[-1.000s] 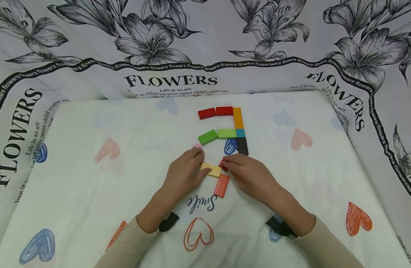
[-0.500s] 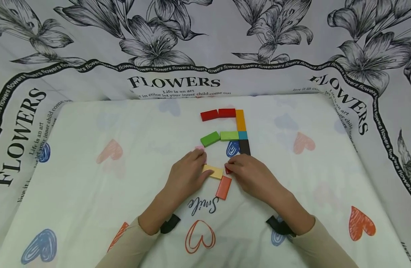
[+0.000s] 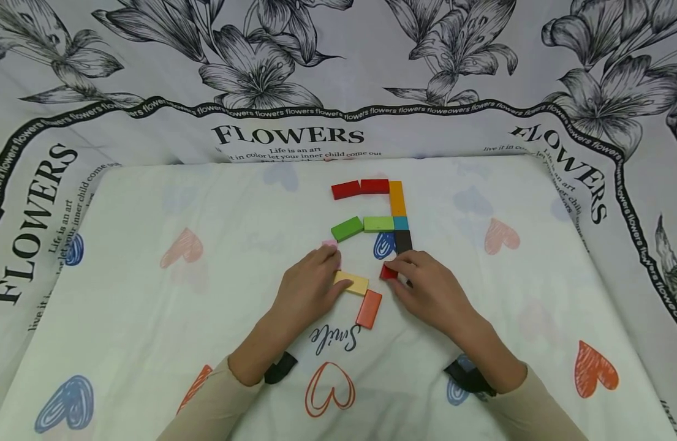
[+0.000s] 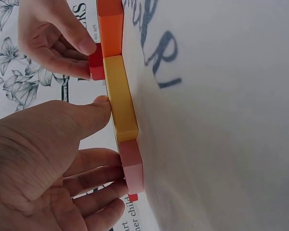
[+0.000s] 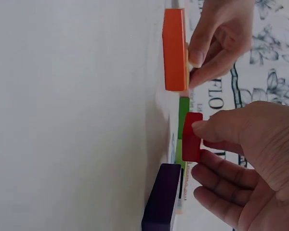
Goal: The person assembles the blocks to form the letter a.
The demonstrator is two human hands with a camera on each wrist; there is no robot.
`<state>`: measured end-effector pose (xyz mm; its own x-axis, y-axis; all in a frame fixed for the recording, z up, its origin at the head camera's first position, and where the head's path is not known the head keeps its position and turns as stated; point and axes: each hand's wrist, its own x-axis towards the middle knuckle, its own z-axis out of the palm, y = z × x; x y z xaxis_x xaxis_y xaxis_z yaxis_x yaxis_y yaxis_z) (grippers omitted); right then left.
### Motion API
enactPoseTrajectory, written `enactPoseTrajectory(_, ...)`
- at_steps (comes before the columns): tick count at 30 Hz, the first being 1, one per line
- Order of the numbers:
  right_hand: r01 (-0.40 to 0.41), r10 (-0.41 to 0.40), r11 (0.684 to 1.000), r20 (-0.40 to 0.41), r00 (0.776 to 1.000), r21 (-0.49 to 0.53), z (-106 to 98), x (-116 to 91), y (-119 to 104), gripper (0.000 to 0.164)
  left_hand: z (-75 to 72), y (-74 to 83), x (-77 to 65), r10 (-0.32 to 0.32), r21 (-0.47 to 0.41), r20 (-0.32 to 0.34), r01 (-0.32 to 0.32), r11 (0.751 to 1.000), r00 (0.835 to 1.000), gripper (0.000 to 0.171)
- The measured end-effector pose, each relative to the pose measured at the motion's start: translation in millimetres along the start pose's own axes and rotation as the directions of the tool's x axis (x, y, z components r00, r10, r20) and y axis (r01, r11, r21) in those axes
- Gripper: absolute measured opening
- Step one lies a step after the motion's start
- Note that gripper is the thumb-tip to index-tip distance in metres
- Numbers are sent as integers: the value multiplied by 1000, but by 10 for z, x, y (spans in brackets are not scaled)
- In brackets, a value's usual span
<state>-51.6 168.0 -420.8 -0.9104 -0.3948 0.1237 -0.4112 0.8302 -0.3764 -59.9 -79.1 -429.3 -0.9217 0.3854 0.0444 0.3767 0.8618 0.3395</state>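
My right hand pinches a small red block between thumb and fingers, just below the black block. In the right wrist view the thumb lies on the face of this red block. My left hand rests its thumb against the yellow block, while its fingertips touch the pink block. Yellow and pink blocks meet end to side. An orange-red block slants down from the yellow one's right end. A dark purple block stands near the right hand, mostly hidden in the head view.
Farther back, two red blocks, an orange block, a blue block and two green blocks form a bent line. They lie on a white cloth printed with hearts and lettering.
The right hand has carried the red block rightward, away from the yellow block, and its grip shows more openly now. The left hand has stayed at the yellow and pink blocks.
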Motion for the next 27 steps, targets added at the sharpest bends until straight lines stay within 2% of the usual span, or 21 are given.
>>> enactPoseTrajectory(11, -95, 97, 995, -43, 994, 30, -8, -110, 84, 34, 4, -6, -9, 6, 11, 4, -6, 1000, 1000, 50)
enactPoseTrajectory(27, -129, 131, 991, -77, 988, 33, 56, -143, 131, 32, -1, -12, -10, 23, 47, 2, -23, 999, 1000, 54)
